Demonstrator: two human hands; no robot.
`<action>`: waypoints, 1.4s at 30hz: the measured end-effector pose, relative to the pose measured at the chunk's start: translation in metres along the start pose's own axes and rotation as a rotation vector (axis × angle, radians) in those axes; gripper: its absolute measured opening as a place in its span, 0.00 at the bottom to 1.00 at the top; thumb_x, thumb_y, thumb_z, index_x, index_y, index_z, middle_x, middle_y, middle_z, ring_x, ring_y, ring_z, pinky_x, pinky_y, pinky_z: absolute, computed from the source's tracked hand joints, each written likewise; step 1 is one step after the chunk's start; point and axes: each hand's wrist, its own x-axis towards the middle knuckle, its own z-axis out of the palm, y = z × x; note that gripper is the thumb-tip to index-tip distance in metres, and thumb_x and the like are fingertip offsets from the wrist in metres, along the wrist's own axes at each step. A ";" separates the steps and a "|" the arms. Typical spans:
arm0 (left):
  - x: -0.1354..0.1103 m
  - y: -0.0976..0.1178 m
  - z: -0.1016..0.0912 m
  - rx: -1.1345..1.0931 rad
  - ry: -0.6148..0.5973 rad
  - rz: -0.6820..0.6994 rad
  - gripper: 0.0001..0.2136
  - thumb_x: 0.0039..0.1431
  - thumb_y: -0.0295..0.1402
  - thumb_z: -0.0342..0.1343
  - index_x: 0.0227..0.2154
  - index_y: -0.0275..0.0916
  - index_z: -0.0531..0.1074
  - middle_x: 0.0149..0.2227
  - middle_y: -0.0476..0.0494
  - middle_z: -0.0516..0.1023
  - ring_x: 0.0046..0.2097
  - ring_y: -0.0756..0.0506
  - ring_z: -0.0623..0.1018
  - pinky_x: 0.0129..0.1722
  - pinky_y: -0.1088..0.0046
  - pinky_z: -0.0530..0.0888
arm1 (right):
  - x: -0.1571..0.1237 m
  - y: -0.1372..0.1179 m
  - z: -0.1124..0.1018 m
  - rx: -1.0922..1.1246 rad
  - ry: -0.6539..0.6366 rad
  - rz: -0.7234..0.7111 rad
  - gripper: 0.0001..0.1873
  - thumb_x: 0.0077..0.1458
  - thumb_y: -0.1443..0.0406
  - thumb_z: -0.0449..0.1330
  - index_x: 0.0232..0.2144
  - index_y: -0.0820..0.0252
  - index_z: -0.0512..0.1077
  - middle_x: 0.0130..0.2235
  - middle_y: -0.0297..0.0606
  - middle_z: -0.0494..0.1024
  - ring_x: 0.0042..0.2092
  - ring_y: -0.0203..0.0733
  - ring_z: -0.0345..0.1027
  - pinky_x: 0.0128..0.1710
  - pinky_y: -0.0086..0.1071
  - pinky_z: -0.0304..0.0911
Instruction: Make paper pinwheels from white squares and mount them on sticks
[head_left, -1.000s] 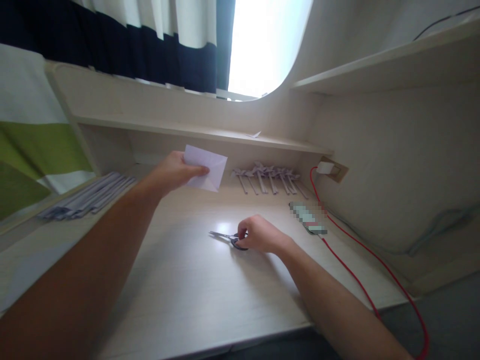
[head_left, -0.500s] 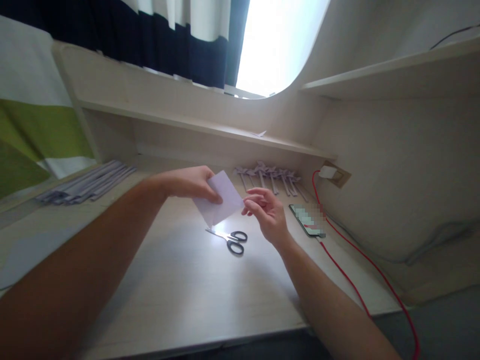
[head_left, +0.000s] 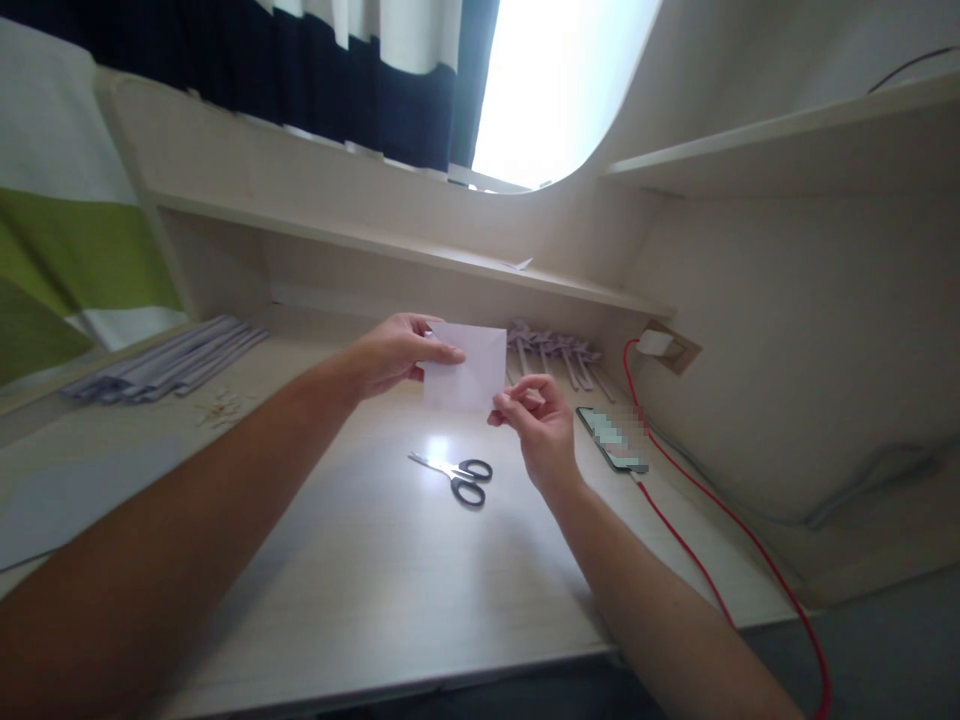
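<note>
A small white sheet of paper (head_left: 469,368) is held up above the desk (head_left: 360,570) by both hands. My left hand (head_left: 394,352) pinches its upper left edge between thumb and fingers. My right hand (head_left: 536,425) pinches its lower right corner. Below the paper, black-handled scissors (head_left: 454,472) lie flat on the desk, untouched, blades pointing left.
A row of folded paper pieces (head_left: 555,352) lies at the back under the low shelf (head_left: 420,255). A stack of paper strips (head_left: 161,358) sits at the far left. A phone (head_left: 611,440) on a red cable (head_left: 720,545) lies to the right, plugged into a wall socket (head_left: 660,345).
My right hand let go of the scissors on the desk, rose and took the paper's lower right corner. My left hand brought the paper down and turned it level.
</note>
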 end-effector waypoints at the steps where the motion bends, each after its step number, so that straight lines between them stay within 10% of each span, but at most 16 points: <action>1: 0.001 -0.004 0.003 -0.037 -0.014 -0.005 0.20 0.35 0.36 0.77 0.34 0.36 0.82 0.37 0.38 0.85 0.38 0.40 0.84 0.41 0.64 0.80 | 0.000 0.000 0.000 -0.003 0.013 -0.007 0.14 0.51 0.61 0.71 0.31 0.55 0.68 0.29 0.28 0.77 0.26 0.35 0.75 0.30 0.31 0.73; 10: 0.006 -0.016 0.013 0.140 0.024 0.006 0.16 0.36 0.36 0.74 0.31 0.37 0.83 0.34 0.41 0.85 0.32 0.44 0.82 0.31 0.70 0.75 | -0.007 0.004 0.005 -0.091 0.031 -0.078 0.03 0.56 0.64 0.66 0.33 0.57 0.77 0.30 0.33 0.80 0.31 0.38 0.77 0.36 0.35 0.77; 42: 0.001 -0.002 0.004 0.197 0.057 0.054 0.13 0.38 0.34 0.74 0.31 0.39 0.85 0.35 0.43 0.87 0.33 0.44 0.82 0.34 0.70 0.75 | -0.008 0.008 -0.004 -0.235 -0.064 -0.309 0.09 0.60 0.71 0.62 0.40 0.55 0.81 0.41 0.37 0.84 0.38 0.40 0.80 0.43 0.38 0.76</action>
